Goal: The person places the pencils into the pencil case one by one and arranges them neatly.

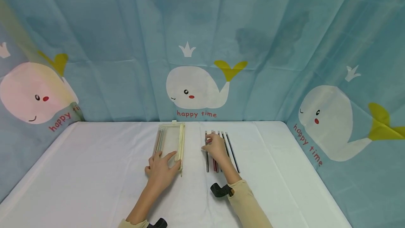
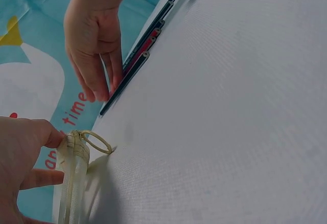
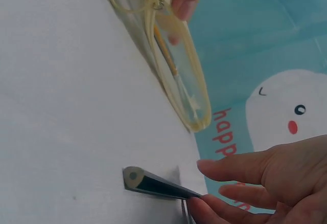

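My left hand (image 1: 161, 171) holds the near end of a pale yellow, see-through zip pencil case (image 1: 172, 136), fingers spread across its width. Several pencils show inside along its left side. At the case's near end the left wrist view shows a zipper pull loop (image 2: 97, 141). My right hand (image 1: 216, 149) is over a row of pencils lying to the right of the case. Its fingertips are right at the leftmost dark pencil (image 1: 207, 163), one touching it in the right wrist view, with thumb and fingers apart. A red pencil (image 1: 214, 165) lies partly hidden beneath the hand.
Another dark pencil (image 1: 233, 154) is rightmost in the row. White cloth (image 1: 95, 171) covers the table, and a blue curtain (image 1: 272, 90) with whale prints hangs along its back and sides. Black wrist cameras (image 1: 220, 190) stick out from both forearms.
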A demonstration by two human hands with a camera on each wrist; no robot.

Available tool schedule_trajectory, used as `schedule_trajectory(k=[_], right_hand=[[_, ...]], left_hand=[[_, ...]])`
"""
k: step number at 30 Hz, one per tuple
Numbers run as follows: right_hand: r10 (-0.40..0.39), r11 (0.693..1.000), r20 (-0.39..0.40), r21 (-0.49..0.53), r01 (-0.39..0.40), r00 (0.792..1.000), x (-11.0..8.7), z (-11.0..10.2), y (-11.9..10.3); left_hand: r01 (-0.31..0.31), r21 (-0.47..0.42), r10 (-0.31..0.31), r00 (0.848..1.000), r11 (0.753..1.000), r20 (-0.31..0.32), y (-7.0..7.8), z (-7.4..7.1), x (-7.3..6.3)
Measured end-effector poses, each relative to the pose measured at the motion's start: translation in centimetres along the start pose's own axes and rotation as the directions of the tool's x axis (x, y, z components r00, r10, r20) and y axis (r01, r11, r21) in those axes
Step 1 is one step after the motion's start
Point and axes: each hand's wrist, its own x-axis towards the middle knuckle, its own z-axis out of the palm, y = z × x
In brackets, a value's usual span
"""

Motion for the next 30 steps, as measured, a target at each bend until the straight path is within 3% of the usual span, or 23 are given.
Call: schedule_trajectory(k=[6, 16, 30], right_hand=[[0.022, 1.000, 0.002, 0.012, -0.022, 1.000, 0.1, 0.9, 0.0], [-0.046, 0.997, -0.011, -0.054, 0.045, 0.999, 0.1, 1.6, 0.3], [-0.012, 1.000, 0.025, -0.001, 0.012, 1.000, 0.4, 1.2, 0.3]], left_hand=[[-0.007, 0.006, 0.007, 1.000, 1.000, -0.009, -0.1, 0.0, 0.0], [-0.005, 0.012, 0.005, 1.000, 1.000, -0.005, -0.1, 0.1, 0.1], [-0.005, 0.002, 0.005, 1.000, 1.000, -0.007, -0.1, 0.0, 0.0]])
